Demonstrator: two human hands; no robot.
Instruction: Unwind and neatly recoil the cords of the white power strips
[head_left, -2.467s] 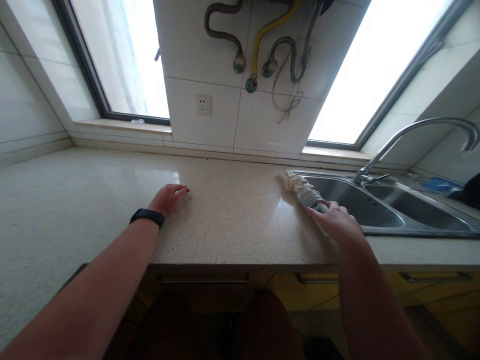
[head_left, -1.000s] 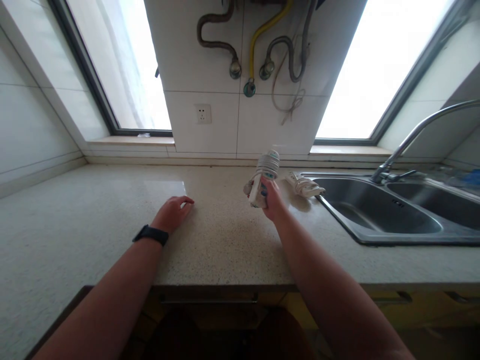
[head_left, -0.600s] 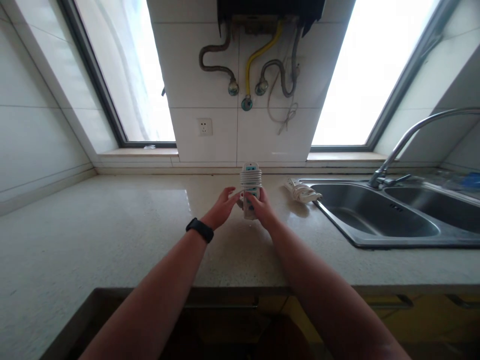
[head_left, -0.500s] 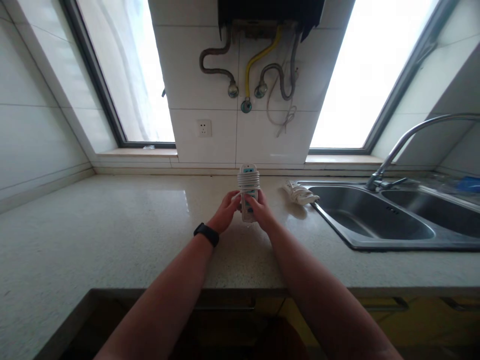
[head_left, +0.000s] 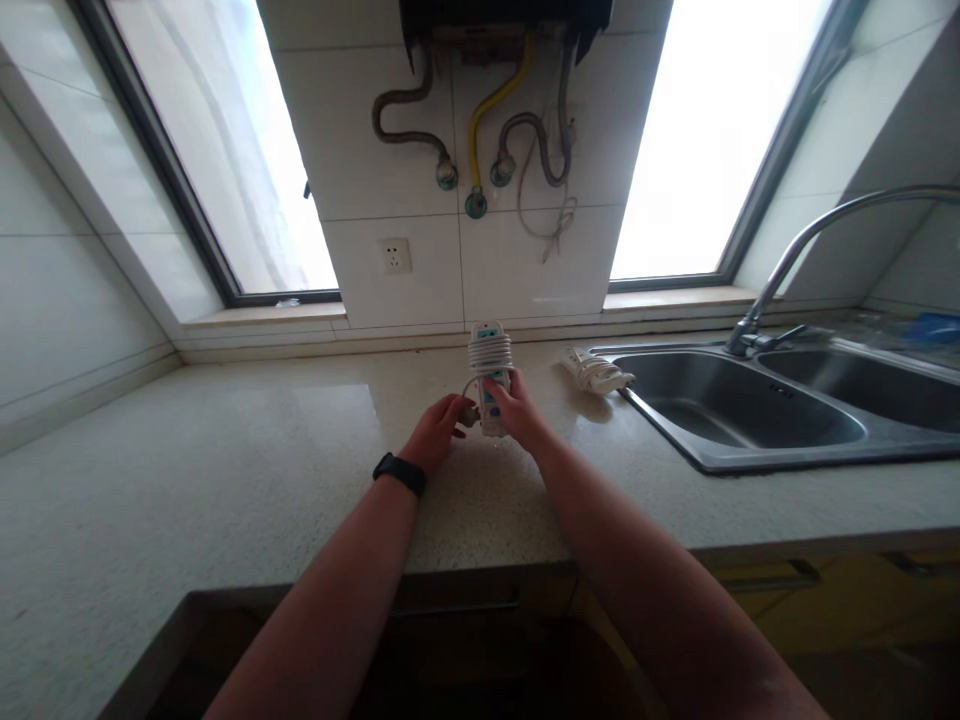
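A white power strip point(head_left: 491, 420) with its cord point(head_left: 490, 352) wound around the upper half stands upright on the counter in front of me. My right hand point(head_left: 517, 408) grips its lower right side, the thumb across its front. On the left, my left hand point(head_left: 442, 425), a dark band on the wrist, pinches the plug point(head_left: 469, 414) at the cord's loose end, just beside the strip. A short stretch of cord curves from the plug up to the coils. To the right, a second white bundle wrapped in cord point(head_left: 596, 374) lies by the sink.
A double steel sink point(head_left: 705, 462) with a curved faucet point(head_left: 795, 245) fills the right side of the pale counter point(head_left: 262, 480). A wall socket point(head_left: 395, 256) and pipes with a yellow hose point(head_left: 480, 120) are on the tiled wall behind.
My left hand has moved from the strip's side out to the left, drawing the plug away from it. My right hand keeps its hold. The view has tilted slightly.
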